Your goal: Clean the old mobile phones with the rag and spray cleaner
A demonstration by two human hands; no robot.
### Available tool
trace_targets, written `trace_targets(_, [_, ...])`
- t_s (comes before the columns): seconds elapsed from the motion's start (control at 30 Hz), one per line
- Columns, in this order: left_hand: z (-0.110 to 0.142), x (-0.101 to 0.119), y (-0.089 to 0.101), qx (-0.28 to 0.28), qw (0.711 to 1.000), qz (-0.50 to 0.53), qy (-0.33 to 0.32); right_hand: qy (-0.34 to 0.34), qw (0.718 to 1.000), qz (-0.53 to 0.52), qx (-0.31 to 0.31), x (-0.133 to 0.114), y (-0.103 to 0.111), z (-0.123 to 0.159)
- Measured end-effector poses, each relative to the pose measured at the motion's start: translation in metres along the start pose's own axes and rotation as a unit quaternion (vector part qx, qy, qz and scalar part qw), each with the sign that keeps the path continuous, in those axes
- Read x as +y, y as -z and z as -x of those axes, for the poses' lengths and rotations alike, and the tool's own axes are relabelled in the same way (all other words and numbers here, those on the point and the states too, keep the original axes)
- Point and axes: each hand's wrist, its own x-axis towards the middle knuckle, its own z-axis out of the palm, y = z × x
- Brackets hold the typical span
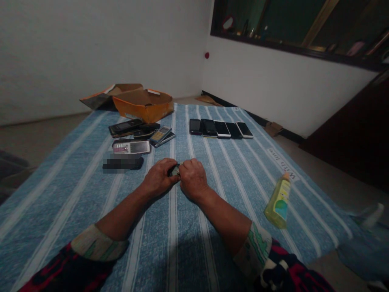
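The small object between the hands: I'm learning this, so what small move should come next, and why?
Perhaps ease the right hand slightly aside: it appears to hide one end of the small object, which the left hand also holds.

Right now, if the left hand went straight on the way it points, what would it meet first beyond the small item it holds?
Most likely the right hand, close beside the left hand at the small item; any gap is hard to judge.

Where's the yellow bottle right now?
In the head view, the yellow bottle is on the striped cloth at right, right of the right hand, next to the "With love" print.
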Motion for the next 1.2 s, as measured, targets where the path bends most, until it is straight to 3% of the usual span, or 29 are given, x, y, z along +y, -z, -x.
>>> trace_targets(1.0, [0.0,-0.004,0.001,0.017,1.0,-0.003,-0.013,-0.024,0.999,-0.044,-0.016,0.004,0.006,0.004])
trace_targets(1.2, [0.001,-0.002,0.003,0.013,0.999,0.019,-0.03,-0.023,0.995,-0.1,0.0,0.0,0.012,0.007])
